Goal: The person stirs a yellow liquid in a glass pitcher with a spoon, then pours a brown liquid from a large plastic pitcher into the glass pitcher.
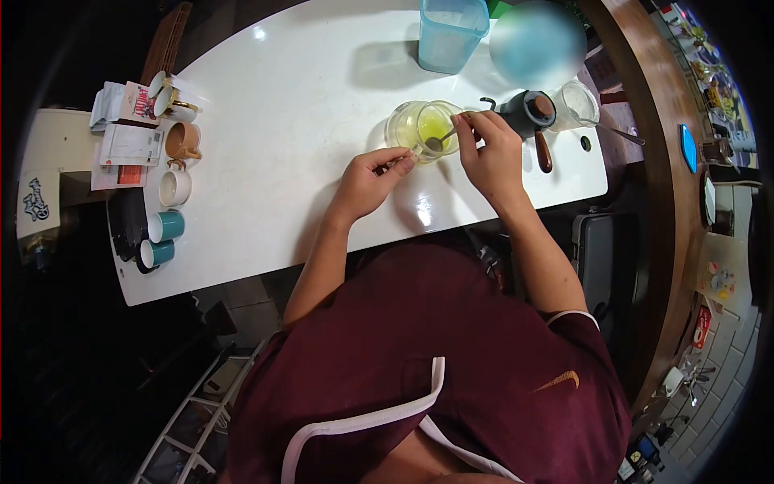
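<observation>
A clear glass pitcher (395, 129) holding a yellow-green liquid (434, 123) stands on the white table (282, 145). My left hand (369, 181) is closed at the pitcher's near side, pinching its glass handle (421, 153). Over the rim, my right hand (493, 153) pinches the thin stem of a metal spoon (435, 143), whose bowl is down inside the pitcher. Right of that hand sits a black kettle (520, 113) with a wooden handle and a wooden lid knob.
Behind stands a light-blue plastic container (451, 36), beside a blurred round blue shape (538, 44). A clear jar (576, 105) with a long-handled utensil (621, 133) is at the right. Several mugs, including a brown mug (183, 141) and a teal cup (166, 226), line the left edge.
</observation>
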`<state>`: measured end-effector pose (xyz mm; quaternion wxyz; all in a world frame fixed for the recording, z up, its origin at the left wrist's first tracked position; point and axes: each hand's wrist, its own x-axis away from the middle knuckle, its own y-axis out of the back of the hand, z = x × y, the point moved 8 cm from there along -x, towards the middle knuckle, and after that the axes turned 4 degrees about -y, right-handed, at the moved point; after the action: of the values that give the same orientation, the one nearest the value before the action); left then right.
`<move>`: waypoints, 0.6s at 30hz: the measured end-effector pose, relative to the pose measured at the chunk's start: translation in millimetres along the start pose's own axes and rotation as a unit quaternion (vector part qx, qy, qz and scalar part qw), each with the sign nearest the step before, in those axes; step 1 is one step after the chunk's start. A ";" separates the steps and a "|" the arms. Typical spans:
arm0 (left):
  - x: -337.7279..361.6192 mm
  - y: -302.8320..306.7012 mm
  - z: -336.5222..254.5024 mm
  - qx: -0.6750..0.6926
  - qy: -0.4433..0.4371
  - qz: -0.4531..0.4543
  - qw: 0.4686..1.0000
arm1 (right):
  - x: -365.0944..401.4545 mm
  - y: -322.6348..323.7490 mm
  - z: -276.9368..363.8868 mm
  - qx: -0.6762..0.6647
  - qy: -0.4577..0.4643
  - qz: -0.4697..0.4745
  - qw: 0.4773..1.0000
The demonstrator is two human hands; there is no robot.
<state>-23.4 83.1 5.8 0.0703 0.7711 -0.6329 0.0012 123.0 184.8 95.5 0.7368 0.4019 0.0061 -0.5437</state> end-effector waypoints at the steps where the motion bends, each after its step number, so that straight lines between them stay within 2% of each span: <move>1: 0.1 -0.6 0.4 -0.001 0.001 0.000 1.000 | 0.1 0.9 4.0 0.019 0.039 -0.017 0.999; 2: 0.3 -0.2 -0.5 0.002 -0.007 -0.007 1.000 | -1.1 0.3 3.4 0.019 0.038 -0.017 0.999; 4: 0.1 -0.7 -1.6 0.005 -0.015 -0.014 1.000 | 0.6 2.0 21.0 0.063 0.145 -0.036 0.987; 7: -0.7 -1.9 -3.0 0.019 -0.018 -0.016 1.000 | 1.0 -2.2 32.2 0.096 0.185 0.015 0.978; 11: -1.6 -1.5 -3.8 0.013 -0.023 -0.023 0.999 | 1.3 -4.2 32.6 0.100 0.213 0.030 0.971; 14: -1.4 -1.7 -5.0 -0.002 -0.030 -0.022 0.999 | 2.4 -0.8 32.2 0.087 0.205 0.035 0.974; 16: -1.6 -1.4 -9.0 -0.012 -0.032 -0.022 0.999 | 0.5 1.5 14.3 0.005 0.097 0.028 0.995; 17: -1.4 -2.5 -10.4 -0.025 -0.013 -0.008 1.000 | 1.4 2.2 16.4 0.005 0.096 0.028 0.995; 18: -1.0 -4.3 -9.8 -0.039 0.007 0.007 0.999 | -0.4 3.0 10.0 -0.012 0.027 0.035 0.999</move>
<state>-18.6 86.0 14.9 0.1045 0.7634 -0.6372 -0.0172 120.9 179.5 104.2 0.7595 0.4074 0.0184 -0.5067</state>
